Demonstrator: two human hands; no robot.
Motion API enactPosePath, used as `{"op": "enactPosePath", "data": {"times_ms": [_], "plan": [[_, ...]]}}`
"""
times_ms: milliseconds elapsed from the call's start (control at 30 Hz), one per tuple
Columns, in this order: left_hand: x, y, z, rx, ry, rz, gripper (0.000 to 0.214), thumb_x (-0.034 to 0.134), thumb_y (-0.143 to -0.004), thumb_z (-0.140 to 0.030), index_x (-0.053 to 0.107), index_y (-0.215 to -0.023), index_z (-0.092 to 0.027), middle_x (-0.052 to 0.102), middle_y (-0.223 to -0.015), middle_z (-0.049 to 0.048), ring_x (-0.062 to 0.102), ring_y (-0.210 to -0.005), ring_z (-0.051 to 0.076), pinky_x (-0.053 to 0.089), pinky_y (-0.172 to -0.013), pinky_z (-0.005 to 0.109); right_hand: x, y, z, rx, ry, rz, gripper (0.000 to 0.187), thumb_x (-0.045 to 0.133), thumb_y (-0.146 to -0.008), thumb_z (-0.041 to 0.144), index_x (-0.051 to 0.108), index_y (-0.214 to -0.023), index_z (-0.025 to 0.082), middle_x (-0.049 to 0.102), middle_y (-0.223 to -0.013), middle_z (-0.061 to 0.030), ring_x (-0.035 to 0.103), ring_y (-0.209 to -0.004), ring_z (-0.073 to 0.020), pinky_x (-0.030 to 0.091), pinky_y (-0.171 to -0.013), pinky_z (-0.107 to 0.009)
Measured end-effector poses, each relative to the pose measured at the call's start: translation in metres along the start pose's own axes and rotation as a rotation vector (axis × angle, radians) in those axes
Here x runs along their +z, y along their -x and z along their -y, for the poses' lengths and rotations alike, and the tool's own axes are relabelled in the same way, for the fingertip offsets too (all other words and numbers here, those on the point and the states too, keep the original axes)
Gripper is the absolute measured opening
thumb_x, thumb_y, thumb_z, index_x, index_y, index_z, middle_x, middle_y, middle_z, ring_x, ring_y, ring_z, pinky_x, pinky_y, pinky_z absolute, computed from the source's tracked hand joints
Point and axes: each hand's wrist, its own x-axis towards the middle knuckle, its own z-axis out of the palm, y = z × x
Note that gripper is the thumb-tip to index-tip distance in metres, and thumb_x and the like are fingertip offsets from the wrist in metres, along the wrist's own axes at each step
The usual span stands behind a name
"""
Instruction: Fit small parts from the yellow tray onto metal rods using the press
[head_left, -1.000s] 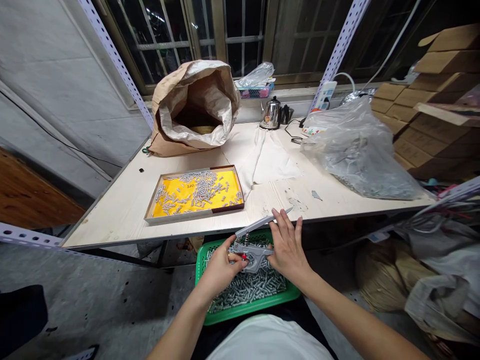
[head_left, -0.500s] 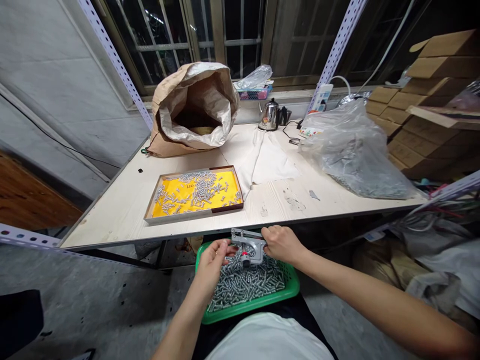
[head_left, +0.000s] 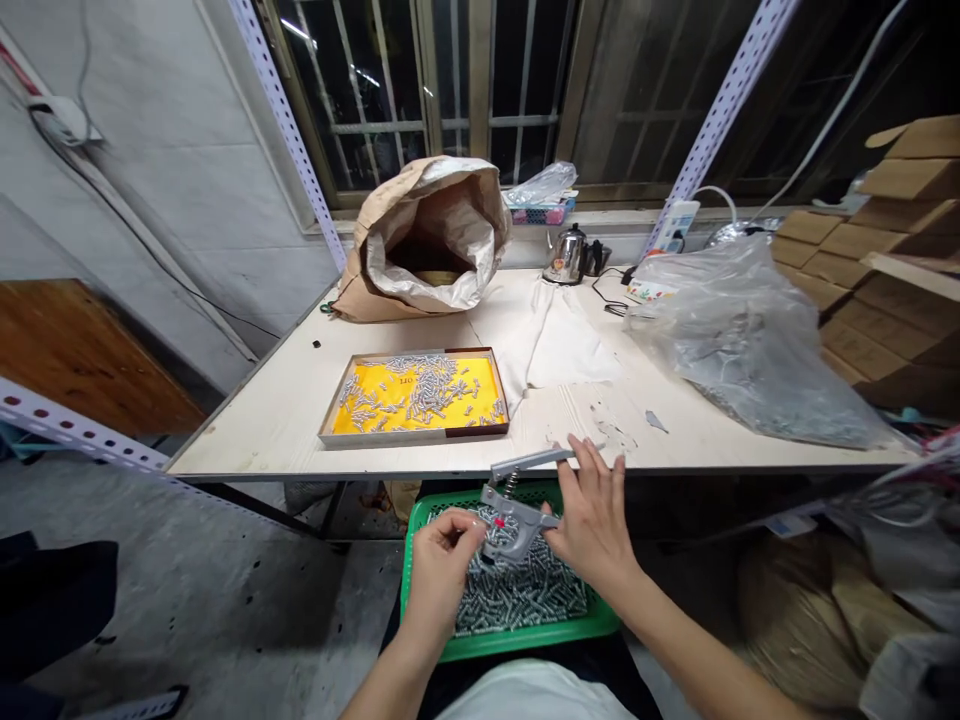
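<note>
My right hand [head_left: 596, 505] holds a grey metal spring-loaded hand tool [head_left: 517, 525] with two lever handles. The fingers lie over the upper handle and the thumb is by the lower one, with the handles spread apart. A coil spring and a red spot show on the tool. At its left end my left hand [head_left: 446, 560] is closed in a pinch; whatever the fingertips hold is too small to make out. Below both hands is a green plastic basket [head_left: 525, 640] full of small metal screw-like parts [head_left: 517, 595].
On the table [head_left: 247, 425] lies a shallow box [head_left: 390, 437] with a yellow bottom and scattered small metal parts. Behind it a brown paper sack [head_left: 367, 285] gapes open. A metal kettle [head_left: 566, 258], a clear plastic bag [head_left: 757, 330] and stacked cardboard boxes [head_left: 885, 260] stand rightward.
The tool's handles have spread from nearly closed to wide apart, and my right fingers have straightened. My left hand has moved down slightly and closed into a pinch. The view has shifted left.
</note>
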Motion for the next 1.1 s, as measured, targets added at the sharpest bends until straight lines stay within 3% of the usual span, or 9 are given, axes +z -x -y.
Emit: {"op": "enactPosePath", "data": {"times_ms": [67,233,433,533,633,767,900,1033,1100], "plan": [[-0.006,0.006,0.003,0.073,-0.064,-0.067,0.019,0.063,-0.071,-0.03,0.058,-0.057,-0.018,0.06,-0.068,0.003,0.055,-0.071,0.018,0.043,-0.068,0.028,0.001,0.009,-0.004,0.005,0.019,-0.021,0.045,0.048,-0.077,0.021,0.048,-0.119,0.007,0.037,-0.141,-0.022,0.027,-0.136,-0.0347,0.013,-0.111,-0.063],[-0.035,-0.003,-0.005,0.077,-0.538,0.213,0.021,0.066,-0.074,-0.035,0.071,-0.085,-0.018,0.07,-0.086,0.008,0.062,-0.081,0.023,0.045,-0.073,0.031,0.005,0.031,-0.024,-0.037,0.07,-0.032,0.042,0.046,-0.08,0.023,0.048,-0.119,0.007,0.039,-0.14,-0.0223,0.028,-0.136,-0.0362,0.015,-0.109,-0.066],[-0.077,-0.14,-0.065,0.116,-1.051,-0.283,0.028,0.048,-0.087,-0.03,0.068,-0.094,-0.012,0.069,-0.102,0.0169,0.061,-0.1,0.029,0.042,-0.087,0.036,0.007,0.035,-0.03,-0.034,0.092,-0.036,0.042,0.045,-0.081,0.024,0.047,-0.12,0.008,0.039,-0.14,-0.022,0.028,-0.136,-0.0363,0.016,-0.108,-0.068],[-0.086,-0.203,-0.083,0.029,-1.079,-0.343,0.015,0.062,-0.075,-0.021,0.067,-0.081,-0.008,0.068,-0.097,0.0241,0.059,-0.103,0.037,0.042,-0.085,0.04,0.008,0.032,-0.026,-0.035,0.086,-0.049,0.041,0.044,-0.082,0.024,0.047,-0.119,0.009,0.04,-0.139,-0.0221,0.028,-0.136,-0.0362,0.018,-0.107,-0.068],[-0.088,-0.23,-0.085,-0.038,-1.058,-0.352,0.007,0.068,-0.064,-0.011,0.062,-0.066,-0.009,0.068,-0.083,0.0252,0.06,-0.099,0.041,0.043,-0.08,0.042,0.008,0.03,-0.025,-0.042,0.089,-0.068,0.04,0.045,-0.082,0.025,0.048,-0.118,0.009,0.04,-0.139,-0.0219,0.029,-0.136,-0.0365,0.019,-0.107,-0.068],[-0.084,-0.216,-0.077,0.011,-0.969,-0.318,0.008,0.064,-0.067,-0.013,0.059,-0.061,-0.013,0.068,-0.079,0.0215,0.06,-0.099,0.037,0.042,-0.079,0.039,0.008,0.029,-0.028,-0.019,0.096,-0.046,0.038,0.046,-0.081,0.023,0.049,-0.116,0.01,0.04,-0.139,-0.0217,0.029,-0.136,-0.036,0.018,-0.108,-0.067],[-0.064,-0.158,-0.059,0.075,-0.806,-0.163,0.018,0.056,-0.077,-0.028,0.064,-0.07,-0.014,0.07,-0.076,0.0113,0.064,-0.08,0.024,0.045,-0.068,0.03,0.005,0.02,-0.028,0.049,0.075,0.003,0.041,0.048,-0.077,0.019,0.047,-0.117,0.01,0.038,-0.141,-0.021,0.025,-0.138,-0.0349,0.015,-0.109,-0.066],[-0.028,-0.082,-0.025,-0.153,-0.284,0.229,0.026,0.066,-0.069,-0.039,0.068,-0.072,-0.013,0.07,-0.07,0.0071,0.058,-0.059,0.015,0.042,-0.058,0.025,0.003,0.007,-0.021,0.09,-0.005,0.061,0.052,0.05,-0.07,0.016,0.045,-0.121,0.01,0.034,-0.145,-0.0208,0.019,-0.14,-0.0342,0.01,-0.11,-0.066],[-0.01,-0.054,-0.008,-0.241,-0.048,0.286,0.029,0.074,-0.063,-0.04,0.069,-0.071,-0.013,0.068,-0.067,0.0051,0.054,-0.057,0.012,0.039,-0.057,0.023,0.003,0.003,-0.017,0.092,-0.042,0.093,0.056,0.05,-0.065,0.014,0.044,-0.121,0.01,0.03,-0.147,-0.0206,0.015,-0.142,-0.0342,0.007,-0.11,-0.066]]}}
